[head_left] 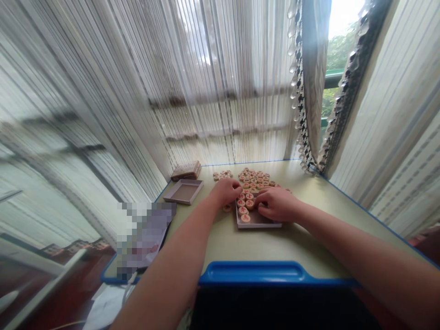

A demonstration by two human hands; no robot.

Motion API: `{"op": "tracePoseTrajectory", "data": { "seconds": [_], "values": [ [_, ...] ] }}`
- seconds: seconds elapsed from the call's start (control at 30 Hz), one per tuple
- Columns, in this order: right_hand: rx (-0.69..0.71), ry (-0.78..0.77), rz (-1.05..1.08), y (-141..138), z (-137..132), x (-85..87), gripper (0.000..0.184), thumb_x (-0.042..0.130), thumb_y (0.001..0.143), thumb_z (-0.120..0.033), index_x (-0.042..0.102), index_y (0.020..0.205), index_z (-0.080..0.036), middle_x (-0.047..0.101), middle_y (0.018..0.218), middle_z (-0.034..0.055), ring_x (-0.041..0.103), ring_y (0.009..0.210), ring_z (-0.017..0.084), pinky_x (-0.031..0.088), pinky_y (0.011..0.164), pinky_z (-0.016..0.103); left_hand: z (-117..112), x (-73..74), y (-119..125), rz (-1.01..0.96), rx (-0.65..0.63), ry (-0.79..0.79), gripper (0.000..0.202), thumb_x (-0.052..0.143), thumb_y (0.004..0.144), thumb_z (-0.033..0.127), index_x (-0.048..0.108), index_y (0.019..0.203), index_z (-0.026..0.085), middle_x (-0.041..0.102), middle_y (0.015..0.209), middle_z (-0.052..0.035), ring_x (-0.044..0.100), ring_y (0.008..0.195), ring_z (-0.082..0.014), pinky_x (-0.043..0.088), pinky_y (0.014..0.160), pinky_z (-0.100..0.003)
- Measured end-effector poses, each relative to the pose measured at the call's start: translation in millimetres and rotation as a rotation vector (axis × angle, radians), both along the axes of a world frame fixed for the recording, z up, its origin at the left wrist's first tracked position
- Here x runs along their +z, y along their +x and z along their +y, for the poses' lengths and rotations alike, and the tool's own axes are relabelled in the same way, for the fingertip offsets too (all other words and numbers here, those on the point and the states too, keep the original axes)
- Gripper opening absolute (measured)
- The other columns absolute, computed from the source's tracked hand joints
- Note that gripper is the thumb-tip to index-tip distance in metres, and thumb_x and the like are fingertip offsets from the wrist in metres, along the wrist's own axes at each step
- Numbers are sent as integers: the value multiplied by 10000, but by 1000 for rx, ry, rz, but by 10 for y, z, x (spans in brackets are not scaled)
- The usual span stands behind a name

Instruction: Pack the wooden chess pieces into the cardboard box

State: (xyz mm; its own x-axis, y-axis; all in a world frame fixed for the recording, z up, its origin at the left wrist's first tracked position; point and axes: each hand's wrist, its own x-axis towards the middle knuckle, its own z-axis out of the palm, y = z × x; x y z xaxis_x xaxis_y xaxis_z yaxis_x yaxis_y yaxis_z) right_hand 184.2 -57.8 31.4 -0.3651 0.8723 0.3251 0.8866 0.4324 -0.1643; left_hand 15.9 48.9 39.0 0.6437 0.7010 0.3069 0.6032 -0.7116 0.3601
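Round wooden Chinese chess pieces [245,218] with red characters lie in rows along the left side of a shallow open box [259,225]. At the box's left rim is my left hand [225,191], its fingers curled and close to the upper pieces. What those fingers hold, if anything, is hidden. My right hand [280,205] reaches over the box from the right, fingers bent, with the fingertips beside a piece [250,205] inside. Its palm side faces away from view, so its contents cannot be made out. Behind both hands spreads a group of loose pieces [253,179].
A smaller cluster of pieces [222,174] sits further left. A shallow box lid or tray [184,191] and a stacked brown box [186,170] stand at the table's back left. The pale table [237,252] has a blue rim, and a blurred-out item [147,238] lies on its left edge.
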Motion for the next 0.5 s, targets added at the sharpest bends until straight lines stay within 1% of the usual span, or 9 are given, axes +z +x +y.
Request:
{"op": "tracePoseTrajectory", "data": {
  "seconds": [0.17, 0.37, 0.5],
  "values": [
    [10, -4, 5, -10, -8, 17, 241, 518, 680, -192, 704, 812, -272, 685, 817, 6, 584, 797, 187, 427, 680, 273, 1, 2, -4, 11, -11, 19, 276, 484, 708, 288, 714, 736, 137, 634, 605, -20, 506, 585, -117, 391, 588, -225],
    [1, 5, -23, -4, -3, 18, 212, 511, 694, -200, 696, 774, -266, 680, 789, 3, 581, 759, 181, 425, 649, 272, 14, -11, -9, 2, -26, 29, 276, 485, 709, 294, 706, 703, 129, 619, 581, -17, 495, 566, -113, 374, 559, -223],
    [-61, 34, -48, 18, 30, -6, 178, 525, 696, -220, 694, 733, -258, 674, 758, 12, 577, 764, 187, 420, 641, 271, 17, -15, -9, 10, -11, 18, 269, 495, 706, 292, 711, 719, 132, 636, 605, -21, 509, 586, -116, 388, 578, -222]
  ]
}}
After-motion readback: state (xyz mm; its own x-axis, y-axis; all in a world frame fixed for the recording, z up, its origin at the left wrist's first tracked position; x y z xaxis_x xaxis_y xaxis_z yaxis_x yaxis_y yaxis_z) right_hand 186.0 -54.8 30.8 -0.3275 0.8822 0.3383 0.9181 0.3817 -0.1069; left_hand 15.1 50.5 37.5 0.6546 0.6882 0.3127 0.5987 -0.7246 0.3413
